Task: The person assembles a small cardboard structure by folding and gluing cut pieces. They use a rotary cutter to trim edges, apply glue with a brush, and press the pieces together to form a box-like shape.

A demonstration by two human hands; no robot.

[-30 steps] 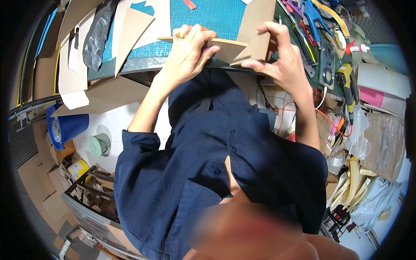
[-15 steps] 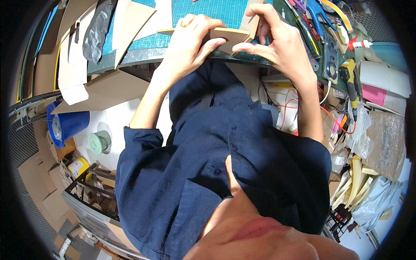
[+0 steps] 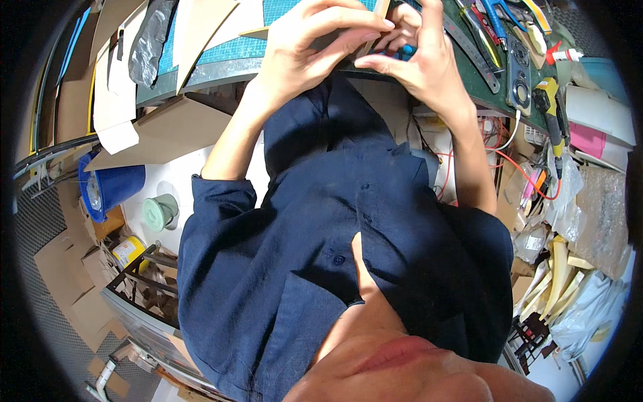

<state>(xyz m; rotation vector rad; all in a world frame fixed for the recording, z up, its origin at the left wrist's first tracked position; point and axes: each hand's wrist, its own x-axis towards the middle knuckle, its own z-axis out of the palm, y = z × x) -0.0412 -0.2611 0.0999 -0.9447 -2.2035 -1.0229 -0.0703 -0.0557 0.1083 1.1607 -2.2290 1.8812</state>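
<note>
At the workbench's near edge both of my hands close around a tan cardboard piece [image 3: 380,9] standing on edge. My left hand [image 3: 301,50] pinches it from the left with thumb and fingertips. From the other side, the curled fingers and thumb of my right hand [image 3: 429,63] grip it, and most of the piece is hidden by the hands. A yellowish board edge [image 3: 255,32] sticks out left of my left hand. Below my right fingers a small blue thing [image 3: 406,49] shows; its kind cannot be made out.
A green cutting mat [image 3: 231,53] covers the bench. Cardboard sheets [image 3: 201,33] and a grey plastic bag [image 3: 151,47] lie left. At right are a metal ruler [image 3: 472,57], a phone [image 3: 520,80], a yellow-black power tool [image 3: 550,110] and an orange cable [image 3: 529,177]. A blue bin [image 3: 117,187] stands on the floor.
My left hand has moved right and up, its fingertips now meeting the upright cardboard by my right hand. My right fingers have curled further in. The whole view has shifted slightly.
</note>
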